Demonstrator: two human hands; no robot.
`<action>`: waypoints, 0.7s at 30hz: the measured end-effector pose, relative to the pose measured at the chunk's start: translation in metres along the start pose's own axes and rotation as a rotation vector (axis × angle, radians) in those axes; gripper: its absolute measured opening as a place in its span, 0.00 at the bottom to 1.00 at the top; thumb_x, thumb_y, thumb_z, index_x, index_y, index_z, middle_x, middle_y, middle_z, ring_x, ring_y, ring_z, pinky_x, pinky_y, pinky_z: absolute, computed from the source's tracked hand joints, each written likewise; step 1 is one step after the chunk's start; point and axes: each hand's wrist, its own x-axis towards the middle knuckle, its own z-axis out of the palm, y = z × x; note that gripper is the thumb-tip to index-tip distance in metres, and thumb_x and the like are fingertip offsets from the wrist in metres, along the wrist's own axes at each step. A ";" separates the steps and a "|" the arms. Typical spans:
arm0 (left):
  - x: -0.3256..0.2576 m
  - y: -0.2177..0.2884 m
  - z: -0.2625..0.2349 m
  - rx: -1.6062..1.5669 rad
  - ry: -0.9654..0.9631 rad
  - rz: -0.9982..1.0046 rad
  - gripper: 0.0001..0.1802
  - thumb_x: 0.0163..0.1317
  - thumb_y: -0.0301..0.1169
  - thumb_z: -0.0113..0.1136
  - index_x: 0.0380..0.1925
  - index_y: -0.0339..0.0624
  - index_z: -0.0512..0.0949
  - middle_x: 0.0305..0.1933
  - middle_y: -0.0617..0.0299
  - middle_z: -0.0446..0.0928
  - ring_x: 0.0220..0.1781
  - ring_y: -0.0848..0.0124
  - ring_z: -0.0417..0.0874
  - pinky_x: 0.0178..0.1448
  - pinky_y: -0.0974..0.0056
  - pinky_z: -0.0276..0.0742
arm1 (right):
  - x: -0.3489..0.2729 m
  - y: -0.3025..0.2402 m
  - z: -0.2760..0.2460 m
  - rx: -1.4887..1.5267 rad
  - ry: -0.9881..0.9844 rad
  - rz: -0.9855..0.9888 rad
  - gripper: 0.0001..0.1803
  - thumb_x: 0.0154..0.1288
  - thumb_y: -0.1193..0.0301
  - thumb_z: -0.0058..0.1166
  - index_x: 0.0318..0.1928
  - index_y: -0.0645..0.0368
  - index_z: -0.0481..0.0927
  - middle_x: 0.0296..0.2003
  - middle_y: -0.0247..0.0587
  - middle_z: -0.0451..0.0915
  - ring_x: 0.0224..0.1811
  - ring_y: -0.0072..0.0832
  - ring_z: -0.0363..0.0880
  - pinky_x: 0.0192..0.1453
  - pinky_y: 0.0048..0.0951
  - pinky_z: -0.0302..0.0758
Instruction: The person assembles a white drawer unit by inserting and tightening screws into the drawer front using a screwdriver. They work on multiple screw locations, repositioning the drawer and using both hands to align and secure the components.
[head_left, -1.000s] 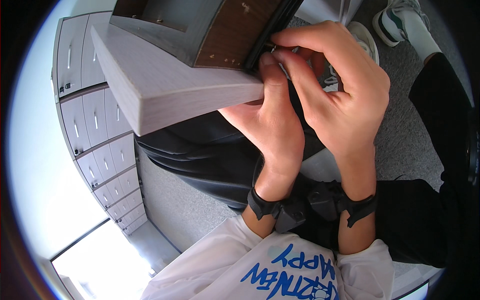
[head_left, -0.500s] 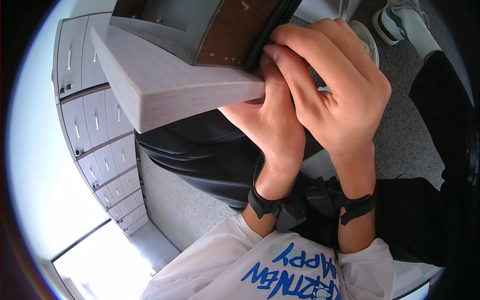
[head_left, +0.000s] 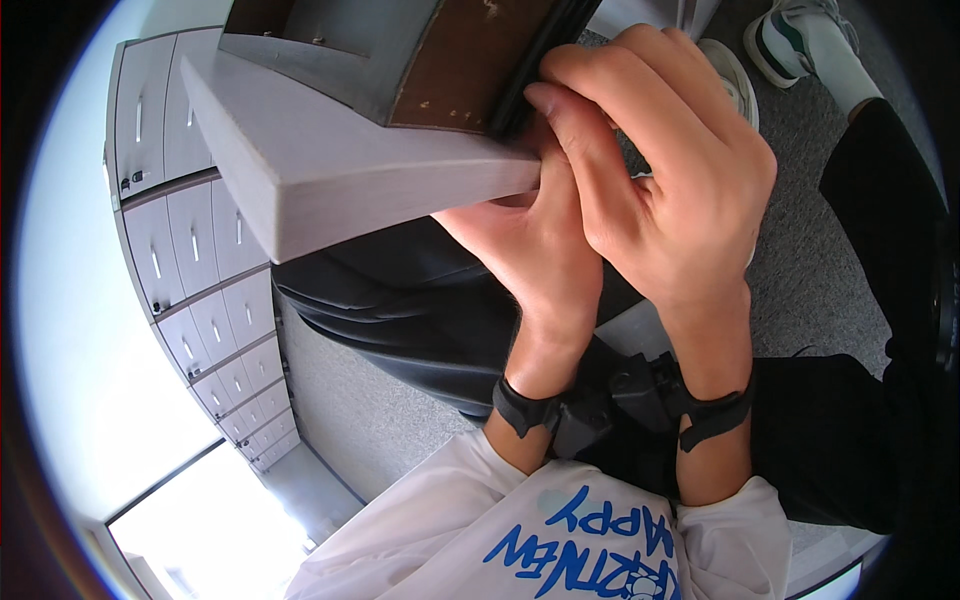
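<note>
Pale wood-grain board (head_left: 400, 170) is meeting a boxy grey-and-brown case (head_left: 455, 75), whose upper part the frame is cutting off. Your left hand (head_left: 545, 245) is touching the board's end, its thumb tip covered, its fingers hiding beneath; cannot tell their grip. Your right hand (head_left: 680, 170) is holding thumb and index fingertips close together beside the case's black strip (head_left: 568, 30); cannot tell whether they are pinching anything.

Pale cabinets (head_left: 205, 235) along grey carpet (head_left: 365, 385), bright window (head_left: 205, 515) beyond
</note>
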 end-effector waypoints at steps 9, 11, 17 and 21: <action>0.001 0.008 0.002 0.093 0.067 0.031 0.13 0.60 0.18 0.66 0.44 0.28 0.75 0.44 0.57 0.79 0.43 0.70 0.79 0.49 0.65 0.77 | -0.009 0.002 -0.010 -0.014 -0.125 0.089 0.09 0.53 0.81 0.69 0.36 0.61 0.85 0.30 0.35 0.83 0.26 0.23 0.79 0.29 0.22 0.75; 0.002 0.009 0.002 0.102 0.070 0.027 0.13 0.60 0.18 0.66 0.44 0.28 0.75 0.44 0.57 0.79 0.43 0.70 0.79 0.49 0.65 0.77 | -0.007 -0.005 -0.008 0.024 -0.083 0.128 0.09 0.53 0.81 0.69 0.36 0.62 0.85 0.30 0.35 0.83 0.26 0.23 0.79 0.29 0.22 0.75; -0.001 0.010 0.001 0.042 0.056 0.005 0.13 0.60 0.18 0.66 0.43 0.27 0.75 0.42 0.58 0.79 0.41 0.71 0.79 0.48 0.65 0.78 | 0.001 -0.006 -0.005 0.042 -0.057 0.085 0.09 0.53 0.82 0.68 0.36 0.62 0.85 0.29 0.36 0.82 0.26 0.24 0.79 0.29 0.21 0.75; -0.002 0.010 0.000 0.061 0.064 -0.007 0.13 0.61 0.17 0.66 0.44 0.27 0.75 0.42 0.58 0.80 0.41 0.71 0.80 0.47 0.66 0.78 | -0.002 -0.008 -0.006 0.013 -0.062 0.083 0.08 0.53 0.82 0.68 0.35 0.62 0.85 0.29 0.36 0.82 0.26 0.25 0.79 0.29 0.22 0.75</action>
